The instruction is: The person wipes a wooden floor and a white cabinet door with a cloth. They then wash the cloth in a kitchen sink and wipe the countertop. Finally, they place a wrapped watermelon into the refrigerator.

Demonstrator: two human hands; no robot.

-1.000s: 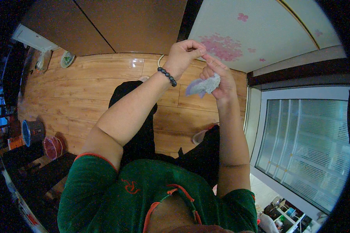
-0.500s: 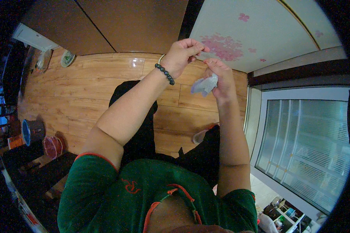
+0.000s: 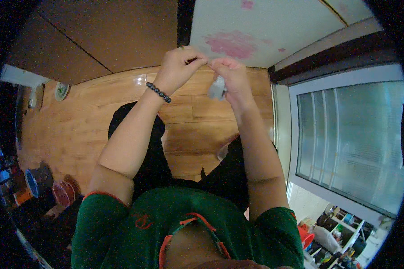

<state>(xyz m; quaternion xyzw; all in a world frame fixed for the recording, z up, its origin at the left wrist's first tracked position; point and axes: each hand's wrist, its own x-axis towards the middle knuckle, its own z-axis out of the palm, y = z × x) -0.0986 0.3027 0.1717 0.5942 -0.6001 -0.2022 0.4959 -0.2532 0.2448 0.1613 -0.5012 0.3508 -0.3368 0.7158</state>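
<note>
My left hand [image 3: 180, 67], with a dark bead bracelet [image 3: 159, 92] at the wrist, is closed in a pinch; what sits between its fingertips is too small to make out. Close beside it, almost fingertip to fingertip, is my right hand [image 3: 233, 78], closed with its fingers curled. From the palm side of the right hand hangs a crumpled, pale bluish-white sheet [image 3: 217, 88], thin like plastic film or tissue. Both hands are held out in front of a white panel [image 3: 274, 27] with pink flower prints, above the wooden floor [image 3: 177, 130].
Brown cabinet doors [image 3: 107, 31] stand ahead to the left. A bowl with something green [image 3: 62, 91] is on the floor at far left, and a pink-red basket [image 3: 63, 193] is nearer. To the right is a white-framed sliding glass door [image 3: 350, 134], with a cluttered shelf [image 3: 345, 228] below it.
My view has shifted, so the panel and cabinets sit further left. The hands have come closer together; the translucent strip seen between them earlier no longer shows.
</note>
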